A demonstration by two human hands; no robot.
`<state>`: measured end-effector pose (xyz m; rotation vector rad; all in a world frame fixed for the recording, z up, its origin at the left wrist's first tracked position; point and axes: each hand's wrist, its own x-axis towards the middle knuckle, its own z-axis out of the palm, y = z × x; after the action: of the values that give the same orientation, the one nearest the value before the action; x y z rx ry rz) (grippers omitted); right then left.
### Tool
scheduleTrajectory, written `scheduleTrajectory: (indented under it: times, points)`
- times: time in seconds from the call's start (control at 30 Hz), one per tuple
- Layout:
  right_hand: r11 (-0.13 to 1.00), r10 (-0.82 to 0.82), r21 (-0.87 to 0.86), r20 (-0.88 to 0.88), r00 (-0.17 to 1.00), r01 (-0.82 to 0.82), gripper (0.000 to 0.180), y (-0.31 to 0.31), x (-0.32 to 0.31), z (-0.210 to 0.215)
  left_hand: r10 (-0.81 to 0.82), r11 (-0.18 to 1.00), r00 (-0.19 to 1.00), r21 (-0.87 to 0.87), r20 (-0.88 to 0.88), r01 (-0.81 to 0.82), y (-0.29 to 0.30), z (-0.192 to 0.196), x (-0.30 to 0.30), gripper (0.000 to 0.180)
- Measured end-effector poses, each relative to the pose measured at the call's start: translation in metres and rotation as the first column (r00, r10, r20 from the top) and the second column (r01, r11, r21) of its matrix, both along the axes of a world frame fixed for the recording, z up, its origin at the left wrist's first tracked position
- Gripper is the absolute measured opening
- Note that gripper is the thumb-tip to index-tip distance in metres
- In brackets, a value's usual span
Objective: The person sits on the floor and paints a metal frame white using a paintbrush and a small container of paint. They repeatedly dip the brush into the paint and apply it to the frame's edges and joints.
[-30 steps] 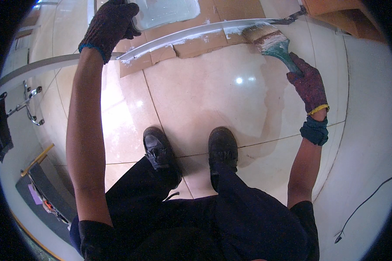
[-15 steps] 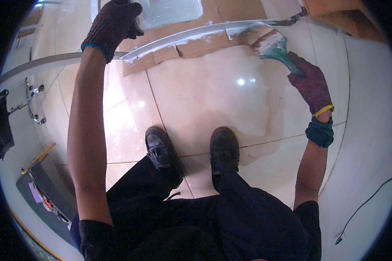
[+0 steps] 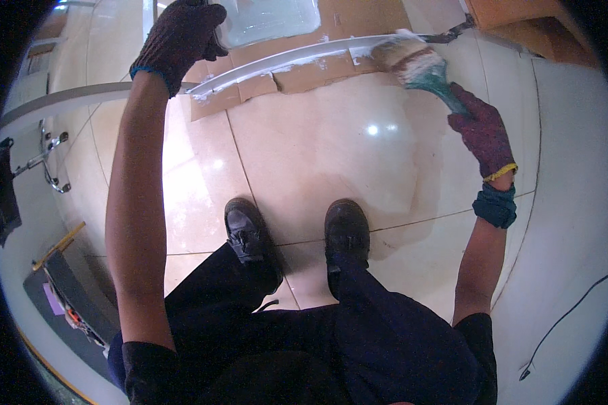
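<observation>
A wide paintbrush [image 3: 425, 73] with a green handle and white-smeared bristles is in my right hand [image 3: 483, 131], whose dark red glove is wrapped round the handle. Its bristles touch the right part of a long, thin white bar [image 3: 284, 57]. In a dark knitted glove, my left hand [image 3: 179, 44] is closed at the left edge of a clear container [image 3: 270, 35] with whitish liquid in it. The container is over the cardboard beyond the bar, and the picture's top edge cuts it off. Its gripped edge is partly hidden behind the fingers.
Torn cardboard [image 3: 311, 75] with white smears lies under the bar on glossy floor tiles [image 3: 304, 142]. A grey bar [image 3: 61, 102] runs off left. An orange-brown box [image 3: 520, 17] is at the far right. A black cable [image 3: 567, 317] lies at the lower right.
My left hand and the container have shifted slightly to the right together. The brush has moved very little, its bristles still on the bar.
</observation>
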<state>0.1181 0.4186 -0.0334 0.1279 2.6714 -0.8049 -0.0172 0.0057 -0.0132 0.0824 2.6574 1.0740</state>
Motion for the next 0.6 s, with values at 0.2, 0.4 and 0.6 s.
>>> scheduleTrajectory:
  times: [0.2, 0.4, 0.6]
  points:
    - [0.981, -0.193, 0.062, 0.162, 0.968, 0.185, 0.053, -0.008, -0.001, 0.023, -0.024, 0.998, 1.0, -0.057, 0.009, 0.024, -0.015, -0.01, -0.006, 0.017]
    - [0.998, 0.019, -0.065, -0.022, 1.0, -0.02, 0.053, -0.012, 0.003, 0.002, -0.17, 0.985, 0.981, -0.057, -0.088, 0.166, -0.015, -0.014, -0.006, 0.017]
    - [0.991, -0.127, 0.046, 0.043, 0.991, 0.125, 0.053, -0.015, 0.007, 0.01, -0.226, 0.953, 0.971, -0.225, -0.076, 0.204, -0.03, -0.016, -0.014, 0.017]
